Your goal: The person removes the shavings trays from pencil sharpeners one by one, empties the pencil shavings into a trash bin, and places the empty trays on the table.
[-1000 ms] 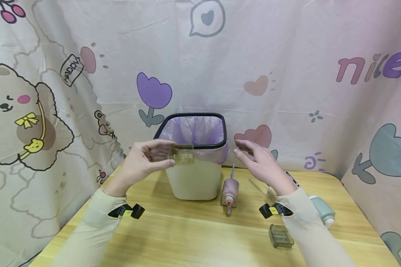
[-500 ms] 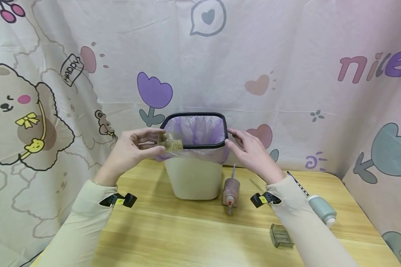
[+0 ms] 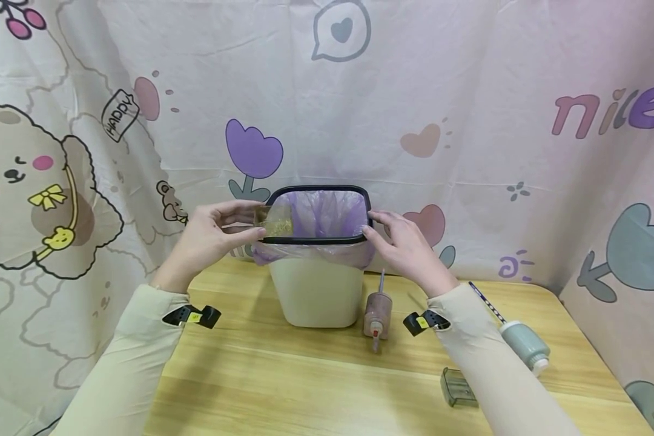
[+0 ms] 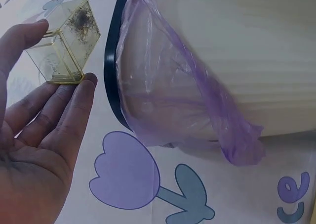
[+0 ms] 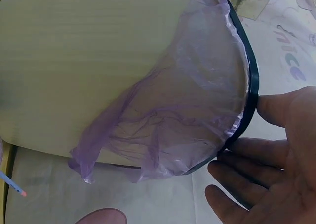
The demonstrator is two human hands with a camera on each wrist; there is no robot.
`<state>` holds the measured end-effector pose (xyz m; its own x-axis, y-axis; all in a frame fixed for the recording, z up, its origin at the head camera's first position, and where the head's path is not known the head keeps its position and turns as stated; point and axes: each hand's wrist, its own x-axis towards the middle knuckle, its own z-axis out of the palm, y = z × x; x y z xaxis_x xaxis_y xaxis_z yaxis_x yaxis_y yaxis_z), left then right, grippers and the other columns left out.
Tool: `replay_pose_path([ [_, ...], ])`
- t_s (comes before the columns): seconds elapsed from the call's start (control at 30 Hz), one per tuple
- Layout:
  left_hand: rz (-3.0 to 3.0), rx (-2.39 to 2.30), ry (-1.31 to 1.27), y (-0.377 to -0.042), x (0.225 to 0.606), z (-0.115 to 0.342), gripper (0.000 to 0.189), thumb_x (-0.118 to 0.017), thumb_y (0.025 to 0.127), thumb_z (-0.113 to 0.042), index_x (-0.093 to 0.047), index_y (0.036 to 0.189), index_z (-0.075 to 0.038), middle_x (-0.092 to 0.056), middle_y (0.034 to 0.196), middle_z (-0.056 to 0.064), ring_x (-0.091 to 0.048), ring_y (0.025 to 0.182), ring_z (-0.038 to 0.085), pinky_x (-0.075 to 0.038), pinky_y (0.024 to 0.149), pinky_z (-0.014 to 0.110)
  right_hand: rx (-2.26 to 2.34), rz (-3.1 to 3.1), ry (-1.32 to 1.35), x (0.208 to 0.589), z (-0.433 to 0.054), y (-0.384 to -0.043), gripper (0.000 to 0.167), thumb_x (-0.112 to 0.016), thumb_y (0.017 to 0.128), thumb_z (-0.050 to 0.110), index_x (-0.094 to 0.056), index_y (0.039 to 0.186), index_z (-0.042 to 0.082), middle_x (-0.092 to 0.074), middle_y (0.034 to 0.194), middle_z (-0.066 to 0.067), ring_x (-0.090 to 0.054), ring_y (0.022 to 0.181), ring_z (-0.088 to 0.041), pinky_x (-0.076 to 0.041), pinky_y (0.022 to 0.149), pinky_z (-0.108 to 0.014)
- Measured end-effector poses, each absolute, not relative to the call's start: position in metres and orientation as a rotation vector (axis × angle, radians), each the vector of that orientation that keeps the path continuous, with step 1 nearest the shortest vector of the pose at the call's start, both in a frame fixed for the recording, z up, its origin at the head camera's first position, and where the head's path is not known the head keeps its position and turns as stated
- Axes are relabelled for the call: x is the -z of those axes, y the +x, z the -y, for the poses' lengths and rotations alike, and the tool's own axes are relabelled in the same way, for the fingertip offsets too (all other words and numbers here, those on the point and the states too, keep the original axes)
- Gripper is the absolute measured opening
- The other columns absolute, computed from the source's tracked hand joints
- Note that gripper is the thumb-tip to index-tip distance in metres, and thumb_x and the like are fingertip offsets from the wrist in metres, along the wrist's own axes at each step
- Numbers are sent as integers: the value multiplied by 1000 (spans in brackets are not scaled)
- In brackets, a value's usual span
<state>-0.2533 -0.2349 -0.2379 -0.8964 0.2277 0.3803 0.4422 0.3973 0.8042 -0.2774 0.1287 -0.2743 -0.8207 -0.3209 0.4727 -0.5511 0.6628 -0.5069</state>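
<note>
My left hand (image 3: 209,236) pinches a small clear, yellowish plastic box (image 3: 278,225) between thumb and fingertips. The box is tipped over the left side of the bin's opening. Dark and yellowish bits cling to its inside, as the left wrist view shows on the box (image 4: 66,41). A cream bin (image 3: 317,290) with a black rim (image 3: 316,241) and a purple bag liner (image 3: 327,212) stands upright on the table. My right hand (image 3: 406,245) touches the rim's right side with thumb and fingertips, its fingers fairly straight in the right wrist view.
Right of the bin lies a pinkish bottle (image 3: 378,315) with a red-marked nozzle and a thin purple stick (image 3: 382,281) behind it. A grey see-through plastic box (image 3: 458,387) sits near the right forearm. Further right are a patterned pencil (image 3: 487,301) and a blue-grey bottle (image 3: 525,345).
The left hand has carried the clear box up and left, and turned it over the bin's mouth. My right hand has come in from the right and now touches the rim.
</note>
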Motion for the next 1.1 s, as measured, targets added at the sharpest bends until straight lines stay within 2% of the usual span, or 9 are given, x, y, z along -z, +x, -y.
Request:
replay_pose_path([
  [0.27, 2457, 1463, -585, -260, 236, 235, 54, -86, 93, -20, -67, 142, -7, -75, 131, 20, -77, 106, 5, -64, 93, 21, -876, 2547, 696, 272, -126, -276, 56, -56, 111, 36, -57, 151, -4, -54, 161, -20, -56, 144, -41, -49, 120, -56],
  [0.43, 2470, 1433, -575, -261, 233, 235, 52, -86, 93, -21, -68, 140, -9, -74, 132, 21, -77, 106, 4, -64, 92, 20, -841, 2550, 700, 271, -125, -276, 56, -56, 111, 36, -57, 150, -4, -56, 159, -21, -50, 150, -41, -46, 124, -56],
  [0.6, 2485, 1382, -572, -264, 230, 234, 52, -87, 93, -23, -69, 140, -9, -76, 129, 18, -77, 104, 2, -64, 90, 19, -811, 2551, 694, 270, -124, -276, 55, -56, 111, 35, -59, 148, -6, -57, 157, -22, -50, 150, -42, -44, 125, -56],
  [0.8, 2489, 1354, -568, -269, 228, 232, 52, -87, 93, -21, -69, 140, -9, -75, 131, 21, -76, 105, 2, -64, 89, 19, -793, 2550, 685, 269, -124, -276, 54, -56, 110, 33, -60, 147, -7, -58, 157, -22, -50, 150, -42, -42, 127, -56],
  [0.97, 2482, 1312, -554, -273, 228, 229, 50, -87, 91, -17, -70, 138, -11, -74, 133, 20, -78, 114, 16, -64, 89, 18, -796, 2565, 678, 270, -124, -276, 56, -55, 111, 36, -59, 148, -5, -58, 158, -20, -49, 152, -41, -40, 129, -54],
  [1.1, 2484, 1187, -573, -275, 229, 226, 51, -88, 91, -18, -70, 138, -10, -75, 132, 19, -75, 121, 29, -62, 95, 19, -800, 2568, 680, 271, -124, -275, 56, -55, 111, 37, -59, 149, -5, -58, 158, -19, -49, 152, -40, -41, 128, -54],
])
